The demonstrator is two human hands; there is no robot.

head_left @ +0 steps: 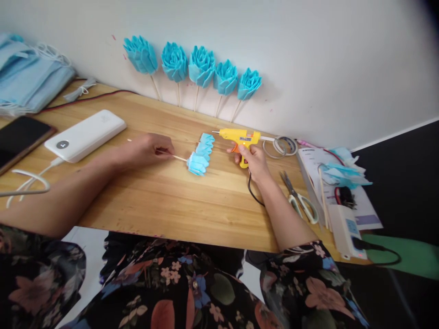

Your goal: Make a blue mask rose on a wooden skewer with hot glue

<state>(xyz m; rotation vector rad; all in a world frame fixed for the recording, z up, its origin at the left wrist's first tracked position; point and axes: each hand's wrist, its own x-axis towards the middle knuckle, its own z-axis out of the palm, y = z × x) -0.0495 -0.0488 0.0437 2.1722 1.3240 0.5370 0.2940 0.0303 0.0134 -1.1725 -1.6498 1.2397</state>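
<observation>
Pinched in my left hand (154, 148) is a thin wooden stick (180, 158). At the stick's far end, a light blue folded strip (204, 148) is partly wrapped around it, and its loose pleated end stretches away across the wooden table (192, 205). My right hand (252, 160) grips a yellow glue gun (240, 136) by its handle, fingers near the orange trigger. The nozzle points left, just above and right of the strip's loose end, apart from it.
Several blue flowers on sticks (201, 66) lean against the wall. At left are face masks (30, 73), a white power bank (85, 135) and a phone (22, 139). Scissors (298, 198), tape (288, 145), papers (315, 160) and a power strip (345, 230) lie right.
</observation>
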